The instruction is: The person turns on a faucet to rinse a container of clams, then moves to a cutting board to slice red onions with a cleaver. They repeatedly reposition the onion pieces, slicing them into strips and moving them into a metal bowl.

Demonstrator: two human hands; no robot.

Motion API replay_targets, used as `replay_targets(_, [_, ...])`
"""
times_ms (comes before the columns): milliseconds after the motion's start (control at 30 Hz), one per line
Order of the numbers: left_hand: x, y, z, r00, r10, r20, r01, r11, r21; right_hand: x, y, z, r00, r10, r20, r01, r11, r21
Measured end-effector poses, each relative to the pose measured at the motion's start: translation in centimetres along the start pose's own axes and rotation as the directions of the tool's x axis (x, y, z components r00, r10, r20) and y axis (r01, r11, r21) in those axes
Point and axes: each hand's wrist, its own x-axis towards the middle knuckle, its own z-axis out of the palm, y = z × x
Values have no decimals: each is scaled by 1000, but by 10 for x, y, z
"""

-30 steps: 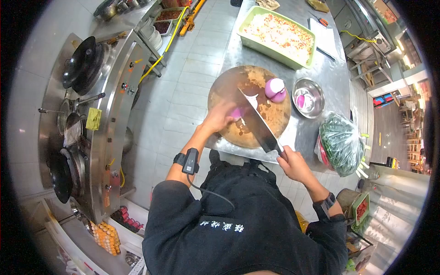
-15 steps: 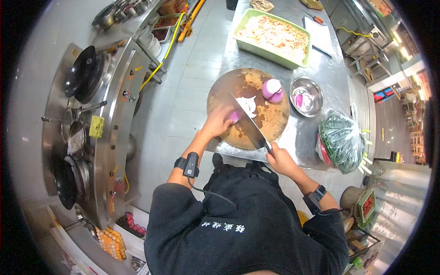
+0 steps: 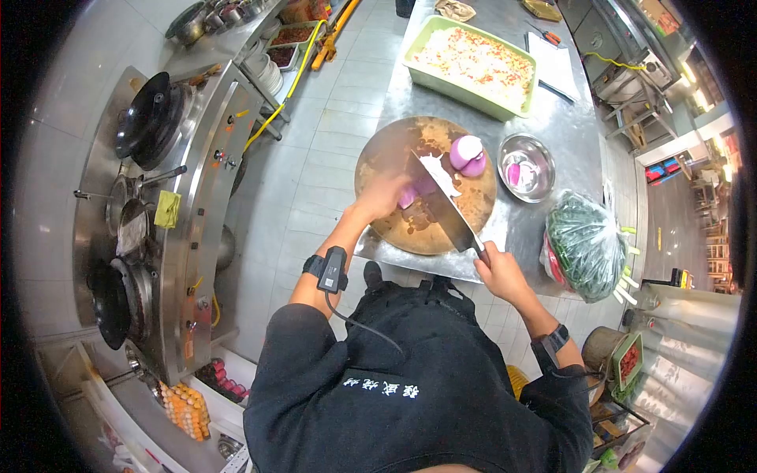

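Observation:
My right hand (image 3: 502, 272) grips the handle of a cleaver (image 3: 451, 221), its broad blade slanting up and left across the round wooden chopping board (image 3: 475, 206). White onion slices (image 3: 441, 175) lie along the blade's far side. On the near side, my left hand (image 3: 382, 194) is over the board, its fingers smeared by motion. A purple onion piece (image 3: 407, 197) shows right at those fingers. Farther back on the board sit peeled purple onion pieces (image 3: 468, 156), close together. Beside the board, a steel bowl (image 3: 511, 147) contains a bit of purple onion.
A green tub (image 3: 465, 96) of chopped white and red food stands at the table's back. Right of the board lies a plastic bag of green vegetables (image 3: 587, 244). Scissors (image 3: 546, 35) rest near a white sheet (image 3: 552, 67). Woks (image 3: 146, 118) sit on the stove at left.
The cleaver and my right hand have shifted slightly right and toward me. The onion slices have moved right, away from the piece by my left hand. My left hand has become more blurred.

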Motion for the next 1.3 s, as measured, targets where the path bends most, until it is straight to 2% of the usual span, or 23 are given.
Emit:
replay_targets(167, [3,1,-8,981,-94,167,93,996,11,0,10,9,999,-24,27,24,1000,-16])
replay_targets(267, [3,9,-19,979,-113,172,122,992,-41,-4,-25,-19,997,3,72,-2,1000,-10])
replay_targets(367, [2,12,-26,981,-72,181,74,997,-5,0,-11,-9,997,-14,75,16,999,-30])
replay_targets(467, [-1,10,-23,988,-53,146,59,998,-32,12,9,19,997,1,81,2,999,-43])
replay_targets(567, [-4,11,-23,992,-45,114,52,997,-61,9,-17,-5,995,-71,74,70,997,13])
replay_targets(667, [-4,7,-20,994,-52,98,54,999,-11,0,-34,-25,995,-27,93,28,1000,-10])
replay_targets(767, [-6,10,-22,992,-63,108,69,996,-53,12,0,13,994,-66,84,71,996,-52])
replay_targets(800, [-7,10,-21,993,-62,99,67,997,-50,15,-2,17,994,-4,105,12,997,-79])
replay_targets(900, [-9,9,-18,997,-56,61,59,998,-34,11,-14,0,994,-74,82,75,997,-7])
replay_targets(1000, [-9,3,-13,999,-45,9,45,999,-18,0,-30,-21,993,-20,114,21,1000,-1])
replay_targets(1100, [-11,1,-11,999,-36,-24,35,998,-49,10,-4,12,994,-73,76,75,997,-32])
replay_targets(1133, [-11,1,-8,999,-35,-31,33,997,-73,17,-3,20,995,-4,100,9,999,-53])
replay_targets(1233, [-12,1,-8,998,-30,-50,26,997,-79,14,-17,1,993,-62,101,61,998,6])
replay_targets(1300, [-11,1,-9,997,-21,-75,17,998,-64,2,-31,-19,994,-45,103,44,999,19])
